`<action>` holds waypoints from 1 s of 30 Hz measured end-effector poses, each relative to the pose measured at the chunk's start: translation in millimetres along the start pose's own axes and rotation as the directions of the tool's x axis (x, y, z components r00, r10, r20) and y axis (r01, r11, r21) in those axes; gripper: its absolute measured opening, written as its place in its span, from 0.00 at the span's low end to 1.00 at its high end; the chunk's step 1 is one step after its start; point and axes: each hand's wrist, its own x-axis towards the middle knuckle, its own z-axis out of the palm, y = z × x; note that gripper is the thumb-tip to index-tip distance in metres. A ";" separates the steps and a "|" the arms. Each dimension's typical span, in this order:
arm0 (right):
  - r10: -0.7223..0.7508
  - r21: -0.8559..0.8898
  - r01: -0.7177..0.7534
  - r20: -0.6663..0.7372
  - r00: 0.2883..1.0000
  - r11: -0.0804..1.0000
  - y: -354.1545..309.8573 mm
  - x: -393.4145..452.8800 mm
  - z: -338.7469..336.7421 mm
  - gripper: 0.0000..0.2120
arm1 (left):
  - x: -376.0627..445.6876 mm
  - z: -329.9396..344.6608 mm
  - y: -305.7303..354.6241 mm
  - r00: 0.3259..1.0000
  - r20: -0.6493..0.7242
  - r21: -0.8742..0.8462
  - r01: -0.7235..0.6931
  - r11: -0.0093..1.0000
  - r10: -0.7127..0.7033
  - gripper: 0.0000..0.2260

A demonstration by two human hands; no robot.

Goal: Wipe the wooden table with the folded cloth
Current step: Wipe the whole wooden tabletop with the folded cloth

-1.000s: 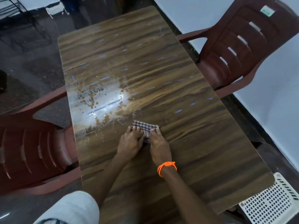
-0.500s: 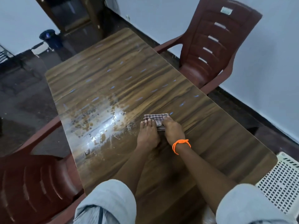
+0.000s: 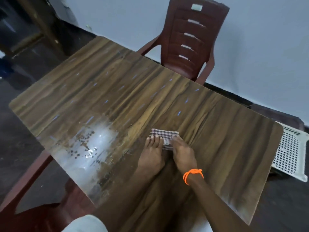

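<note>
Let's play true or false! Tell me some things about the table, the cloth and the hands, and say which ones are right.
1. Both hands press on the checked cloth. True: the left hand and right hand lie flat on it.
2. The cloth sits on the wet patch. False: the patch is to its left.
3. An orange band is on the right wrist. True.
4. A cup stands on the wooden table. False: no cup is there.

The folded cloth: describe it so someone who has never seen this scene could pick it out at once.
Start at the long brown wood-grain table and follow both forearms to the left hand and right hand. The small folded checked cloth lies flat under their fingertips. It is the only patterned fabric on the table, right of the wet, speckled patch.
</note>
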 end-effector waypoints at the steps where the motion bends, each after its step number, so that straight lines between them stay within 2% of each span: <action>1: 0.043 -0.021 -0.043 -0.021 0.999 0.999 2.2 -3.8 -1.1 0.16 | 3.8 0.8 2.6 1.000 0.012 0.009 -0.028 1.000 0.028 0.31; 4: 0.123 -0.073 -0.131 -0.099 0.987 0.989 11.3 -3.6 -9.5 0.15 | 26.1 -0.7 19.0 0.995 0.051 0.037 -0.090 0.995 0.088 0.34; 8: 0.257 -0.053 -0.271 -0.189 0.948 0.961 21.4 24.1 -29.9 0.15 | 66.7 -13.3 40.6 0.989 0.075 0.019 -0.126 0.992 0.124 0.36; 13: 0.307 -0.112 -0.331 -0.190 0.933 0.937 22.2 78.7 -33.9 0.16 | 112.8 -28.2 20.6 0.985 0.016 0.036 -0.173 0.984 0.173 0.34; 16: 0.294 -0.076 -0.310 -0.169 0.941 0.948 13.5 105.5 -27.0 0.17 | 128.6 -38.1 -5.1 0.984 0.022 0.096 -0.180 0.979 0.179 0.33; 18: 0.221 -0.112 -0.241 -0.161 0.962 0.964 2.6 110.7 -21.8 0.16 | 129.3 -44.2 -20.8 0.986 0.022 0.105 -0.164 0.981 0.163 0.31; 22: 0.124 -0.035 -0.129 -0.114 0.986 0.991 -14.3 88.5 -10.3 0.16 | 101.9 -42.2 -40.8 0.983 -0.030 0.123 -0.174 0.977 0.179 0.25; 24: 0.099 -0.006 -0.101 -0.110 0.989 0.995 -11.2 70.5 -5.6 0.18 | 85.1 -35.8 -40.8 0.982 -0.030 0.091 -0.181 0.979 0.184 0.25; 28: 0.224 0.134 -0.203 -0.166 0.960 0.970 8.5 44.7 -11.5 0.21 | 79.5 -26.0 -17.5 0.972 0.033 0.100 -0.236 0.967 0.234 0.27; 30: 0.249 0.103 -0.232 -0.211 0.945 0.967 19.6 47.8 -21.9 0.22 | 92.6 -27.3 -0.4 0.969 0.040 0.055 -0.245 0.968 0.243 0.28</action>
